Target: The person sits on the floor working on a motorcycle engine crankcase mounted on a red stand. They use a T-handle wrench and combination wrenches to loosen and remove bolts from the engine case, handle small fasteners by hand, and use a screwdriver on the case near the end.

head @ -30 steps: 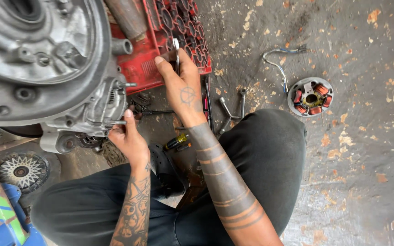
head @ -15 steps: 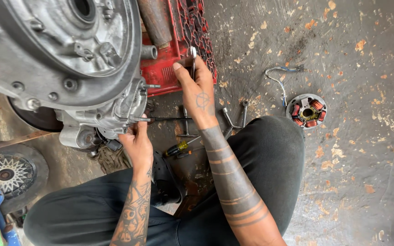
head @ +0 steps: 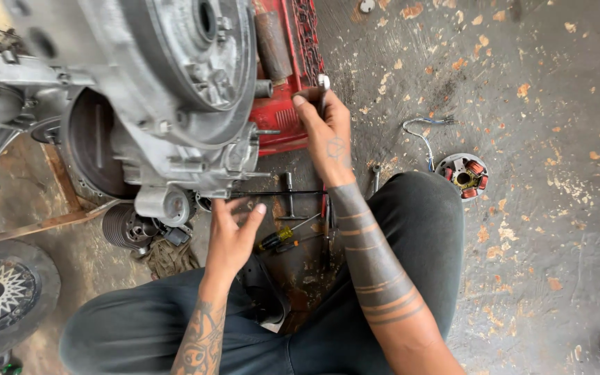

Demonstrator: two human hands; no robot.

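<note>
Right hand [head: 328,135], at 12 o'clock of frame centre, fingers curled tight around a slim metal tool [head: 323,89]; its round silver tip sticks out above the knuckles. The tool sits just at the edge of the red crate [head: 280,114], at 3 o'clock of the engine case [head: 168,90].

Left hand [head: 230,236], at 7 o'clock of centre, half open, fingers spread and loosely bent, reaching up under the lower edge of the engine case. Whether the fingertips touch the metal, cannot tell. Nothing gripped.

Between the 2 hands on the floor: a black T-handle wrench [head: 287,198] and a yellow-handled screwdriver [head: 282,235]. A round copper-coil plate [head: 462,176] lies at 3 o'clock, well apart.
</note>
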